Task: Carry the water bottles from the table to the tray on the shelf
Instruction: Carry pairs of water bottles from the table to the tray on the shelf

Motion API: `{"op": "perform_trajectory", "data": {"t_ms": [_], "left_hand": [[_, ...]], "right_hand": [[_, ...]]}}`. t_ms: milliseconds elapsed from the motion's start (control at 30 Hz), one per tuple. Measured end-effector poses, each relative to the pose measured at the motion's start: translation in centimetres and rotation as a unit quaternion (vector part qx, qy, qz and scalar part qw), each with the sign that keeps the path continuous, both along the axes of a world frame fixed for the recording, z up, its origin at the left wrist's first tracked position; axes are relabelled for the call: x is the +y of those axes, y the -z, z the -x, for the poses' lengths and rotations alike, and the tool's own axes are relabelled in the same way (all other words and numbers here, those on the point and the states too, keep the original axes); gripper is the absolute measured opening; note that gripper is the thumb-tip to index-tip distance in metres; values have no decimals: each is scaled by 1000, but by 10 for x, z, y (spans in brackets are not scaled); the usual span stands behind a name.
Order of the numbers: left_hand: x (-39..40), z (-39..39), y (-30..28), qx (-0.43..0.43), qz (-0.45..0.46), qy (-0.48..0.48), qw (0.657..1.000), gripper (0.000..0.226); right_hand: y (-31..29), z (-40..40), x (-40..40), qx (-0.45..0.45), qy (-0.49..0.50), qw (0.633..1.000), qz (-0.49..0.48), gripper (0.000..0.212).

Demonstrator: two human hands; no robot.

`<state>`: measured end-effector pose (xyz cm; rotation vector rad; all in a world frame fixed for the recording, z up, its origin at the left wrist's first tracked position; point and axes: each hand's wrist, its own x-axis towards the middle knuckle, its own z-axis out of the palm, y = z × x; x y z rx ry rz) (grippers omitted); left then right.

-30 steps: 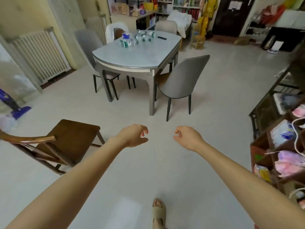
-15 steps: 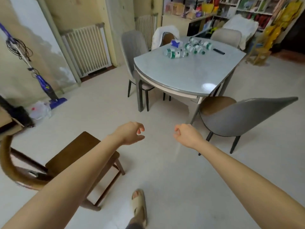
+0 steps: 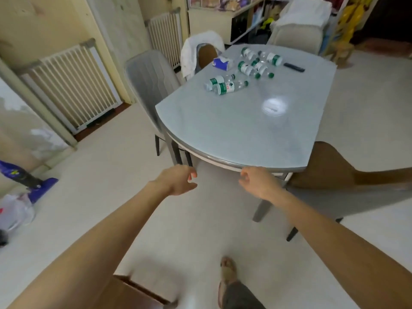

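Several clear water bottles with green labels and caps lie on their sides on the far part of the grey table (image 3: 234, 134). The nearest pair (image 3: 225, 85) lies toward the left edge, and more bottles (image 3: 256, 65) are grouped behind it. My left hand (image 3: 178, 182) and my right hand (image 3: 258, 182) are held out in front of me, just short of the table's near edge. Both hands are empty with loosely curled fingers. The tray and shelf are out of view.
A grey chair (image 3: 151, 81) stands at the table's left, another chair (image 3: 347, 186) at the near right, a draped one (image 3: 205, 52) behind. A blue tissue pack (image 3: 223, 63) and black remote (image 3: 294, 67) lie by the bottles. Brown wooden chair (image 3: 138, 295) sits at my feet.
I have walked toward the table, which is now much closer and larger in view. The wooden chair has slid down to the bottom edge. Both hands stay empty and held out.
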<state>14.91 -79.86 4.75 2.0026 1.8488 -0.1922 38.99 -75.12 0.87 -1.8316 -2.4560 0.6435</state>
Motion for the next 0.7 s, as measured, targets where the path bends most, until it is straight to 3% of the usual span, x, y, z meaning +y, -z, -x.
{"op": "perform_trajectory", "data": {"t_ms": [133,433,700], "left_hand": [[121,18,16,-12,-2,4,1000,28],[369,47,28,-41,9,23,999,39],[582,85,59,-45,17,60,997,51]], "right_hand": [[19,15,112,16,36,999,7,31],[29,52,335,59,115,990,62,30],[66,107,509,171,267,942,115,45]]}}
